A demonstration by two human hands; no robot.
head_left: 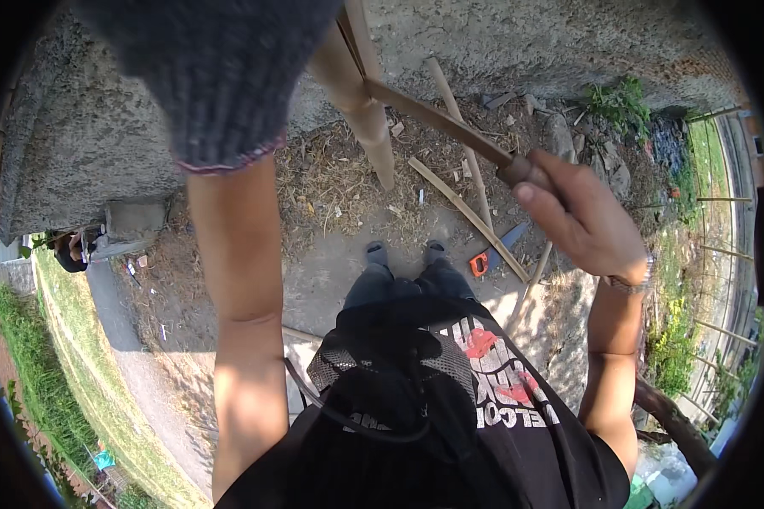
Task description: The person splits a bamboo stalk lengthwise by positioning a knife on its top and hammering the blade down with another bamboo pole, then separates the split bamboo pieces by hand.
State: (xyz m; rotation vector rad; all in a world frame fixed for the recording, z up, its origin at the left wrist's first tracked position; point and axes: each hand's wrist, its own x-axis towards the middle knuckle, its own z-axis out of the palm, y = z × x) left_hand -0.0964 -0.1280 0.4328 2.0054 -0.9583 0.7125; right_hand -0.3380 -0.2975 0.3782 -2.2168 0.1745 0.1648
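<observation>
An upright bamboo pole [369, 127] comes down from the top edge, its lower end at the dry ground by the wall. Near the top it is parted by a dark split. My right hand [581, 212], bare with a band at the wrist, is closed around the handle of a long knife [450, 125]. The brownish blade points up and left, its far end at the pole beside the split. My left hand [221, 76], in a dark grey knitted glove, is raised at the upper left next to the pole. Its fingers are blurred and partly out of view.
An orange-handled saw [479, 265] lies right of my feet, beneath a long bamboo strip [467, 216]. Another thin pole [463, 136] leans against the rough wall [484, 42]. Rubble and stones [611, 161] lie to the right. Another person [72, 250] is far left.
</observation>
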